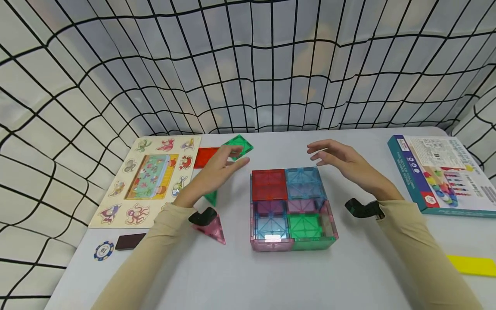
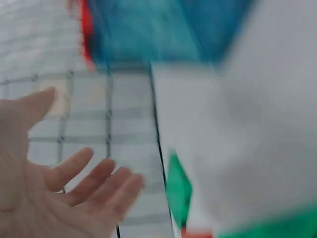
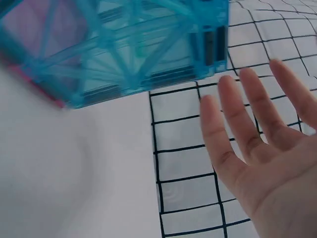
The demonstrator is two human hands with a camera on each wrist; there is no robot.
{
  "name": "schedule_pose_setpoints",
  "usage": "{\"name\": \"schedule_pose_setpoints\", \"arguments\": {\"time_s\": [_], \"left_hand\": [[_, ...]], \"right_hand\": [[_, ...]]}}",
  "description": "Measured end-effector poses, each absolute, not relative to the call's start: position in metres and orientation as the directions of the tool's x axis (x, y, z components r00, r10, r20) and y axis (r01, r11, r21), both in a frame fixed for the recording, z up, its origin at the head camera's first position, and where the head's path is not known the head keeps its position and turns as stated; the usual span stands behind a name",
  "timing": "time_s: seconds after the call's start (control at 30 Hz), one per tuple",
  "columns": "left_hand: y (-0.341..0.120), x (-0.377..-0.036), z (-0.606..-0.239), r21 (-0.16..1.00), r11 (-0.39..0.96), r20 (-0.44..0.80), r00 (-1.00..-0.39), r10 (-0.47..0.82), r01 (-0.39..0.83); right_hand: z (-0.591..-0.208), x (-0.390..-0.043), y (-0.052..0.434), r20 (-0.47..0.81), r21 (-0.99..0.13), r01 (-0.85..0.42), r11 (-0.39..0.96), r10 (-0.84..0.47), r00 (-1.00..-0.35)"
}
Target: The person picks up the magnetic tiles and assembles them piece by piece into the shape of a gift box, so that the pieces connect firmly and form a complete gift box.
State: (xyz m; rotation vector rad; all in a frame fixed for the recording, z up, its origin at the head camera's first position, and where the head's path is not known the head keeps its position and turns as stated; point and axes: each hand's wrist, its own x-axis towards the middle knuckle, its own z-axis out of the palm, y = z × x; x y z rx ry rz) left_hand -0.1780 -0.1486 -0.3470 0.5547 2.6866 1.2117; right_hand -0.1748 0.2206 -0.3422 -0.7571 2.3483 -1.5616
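Tile box (image 1: 273, 245) sits just below the frame's centre, 1 red square (image 1: 268, 185) and 1 blue square (image 1: 305, 183) topping it. Your left hand (image 1: 218, 171) and right hand (image 1: 348, 163) hover near its upper corners, fingers loosely bent and released. At centre left lie 1 red tile (image 1: 203, 158), 1 pink tile (image 1: 215, 231) and at least 2 green tiles (image 1: 242, 145).

Glossy, see-through plastic throughout the box of building tiles (image 1: 314, 244), with glare on one blue pane (image 1: 268, 224); likewise in the pink triangular tile (image 1: 215, 230). Smooth, matt white over the tabletop (image 1: 232, 277). Matt, wood-like board in the animal puzzle (image 1: 119, 204); smooth printed card around the building-block carton (image 1: 445, 174). Matt, lightly creased cloth along the beige sleeves (image 1: 156, 245).
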Motion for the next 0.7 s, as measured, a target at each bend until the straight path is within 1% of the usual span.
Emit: {"name": "schedule_pose_setpoints", "arguments": {"time_s": [0.1,0.17,0.23,0.37,0.43,0.5,0.6,0.7], "left_hand": [[-0.155,-0.207,-0.352,0.624,0.720,0.066,-0.939,0.337,0.302],[-0.160,-0.223,-0.358,0.532,0.792,0.061,-0.946,0.318,0.301],[-0.161,-0.237,-0.364,0.441,0.851,0.024,-0.951,0.308,0.286],[-0.161,-0.251,-0.375,0.307,0.919,-0.109,-0.950,0.291,0.247],[-0.160,-0.254,-0.378,0.266,0.932,-0.154,-0.943,0.294,0.247],[-0.158,-0.256,-0.381,0.244,0.933,-0.169,-0.936,0.309,0.264],[-0.152,-0.261,-0.383,0.231,0.923,-0.154,-0.925,0.346,0.307],[-0.142,-0.269,-0.381,0.231,0.918,-0.127,-0.925,0.358,0.324]], "right_hand": [[-0.347,-0.174,0.222,0.061,-0.916,-0.275,0.291,-0.576,-0.815],[-0.354,-0.174,0.222,0.041,-0.916,-0.280,0.287,-0.627,-0.778],[-0.361,-0.175,0.220,0.039,-0.917,-0.295,0.269,-0.674,-0.737],[-0.371,-0.178,0.216,0.057,-0.916,-0.326,0.234,-0.728,-0.683],[-0.375,-0.179,0.215,0.049,-0.918,-0.322,0.230,-0.741,-0.670],[-0.378,-0.178,0.218,0.037,-0.920,-0.314,0.233,-0.748,-0.663],[-0.380,-0.178,0.225,0.021,-0.923,-0.301,0.240,-0.748,-0.663],[-0.378,-0.180,0.233,0.015,-0.920,-0.302,0.250,-0.747,-0.665]]}}
